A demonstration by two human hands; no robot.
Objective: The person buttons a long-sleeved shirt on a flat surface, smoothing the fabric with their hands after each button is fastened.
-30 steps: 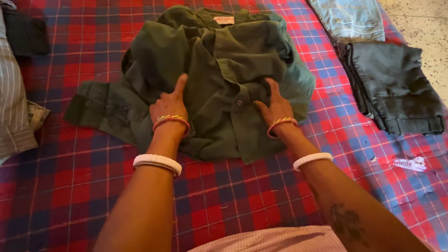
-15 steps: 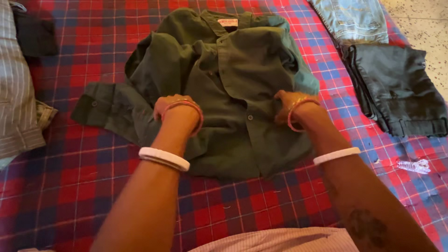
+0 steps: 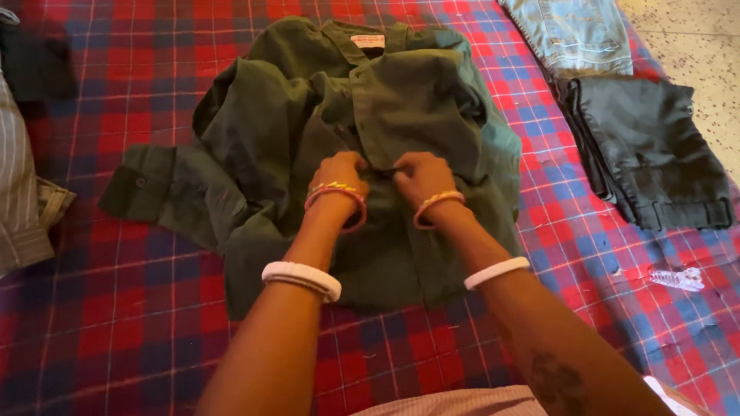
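- The dark olive-green cotton button-front shirt [image 3: 401,115] lies face up and rumpled on the red-and-blue checked bedspread [image 3: 116,308], its collar on the far side of the hands and its hem toward the person.
- The left hand [image 3: 339,176] and the right hand [image 3: 416,176] meet at the shirt's front opening, knuckles up and nearly touching, each with its fingers curled shut on a pinch of the green cloth at the placket.
- A short dark line runs between the two pinches; whether it is a button, a buttonhole or only a fold is too small to tell.
- The step in hand looks like closing the front: bringing the two edges together at mid-chest, between the collar above the grip and the loose hem below it.
- If so, the next move calls for holding one edge steady while the other is worked over it, with the cloth kept flat so that the edges line up.
- Left of the grip, one green sleeve with a buttoned cuff [image 3: 139,185] trails out across the bedspread, well apart from the hands.
- Right of the grip, folded dark grey trousers [image 3: 655,154] lie near the bed's edge, with pale blue denim [image 3: 574,35] beyond them.
- Nearer the person on that side, a small clear plastic hair clip [image 3: 678,277] rests on the checked cloth.
- Far to the left, a grey striped garment [image 3: 19,208] lies at the edge of view.
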